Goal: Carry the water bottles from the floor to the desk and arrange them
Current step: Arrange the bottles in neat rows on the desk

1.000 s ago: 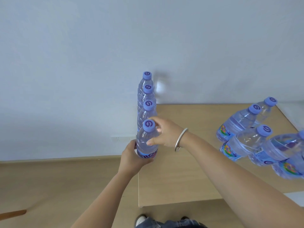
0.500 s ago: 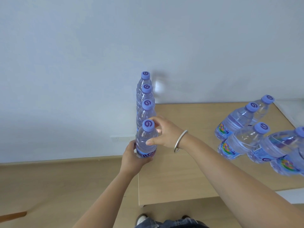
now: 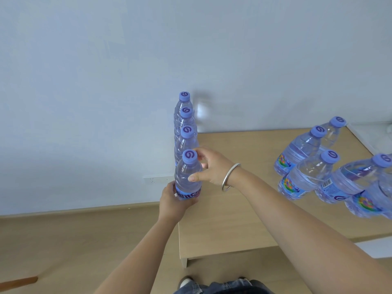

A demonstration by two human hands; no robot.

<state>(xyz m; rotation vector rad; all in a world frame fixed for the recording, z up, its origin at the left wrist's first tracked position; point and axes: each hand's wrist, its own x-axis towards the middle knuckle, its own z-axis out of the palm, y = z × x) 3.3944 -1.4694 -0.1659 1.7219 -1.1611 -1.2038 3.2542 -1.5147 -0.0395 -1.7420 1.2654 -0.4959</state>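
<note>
A clear plastic water bottle with a purple cap and blue label [image 3: 187, 179] stands upright at the left edge of the light wooden worktop [image 3: 229, 225], nearest in a row of four matching bottles [image 3: 186, 136]. The left hand [image 3: 175, 201] has its grip clamped round the base; the right hand [image 3: 209, 169] pinches the shoulder. More bottles [image 3: 307, 164] cluster at the right.

- You have a single view, from the camera worn on your head; there is no second view to share anything with.
- It looks forward and steeply down, over the desk [image 3: 222, 225] to the wall [image 3: 106, 81] behind it.
- It sits close: your forearms run in from the bottom edge, and your shoes [image 3: 186, 282] show directly below.
- The wide lens makes the upright bottles at the right edge [image 3: 301, 179] lean outward.
</note>
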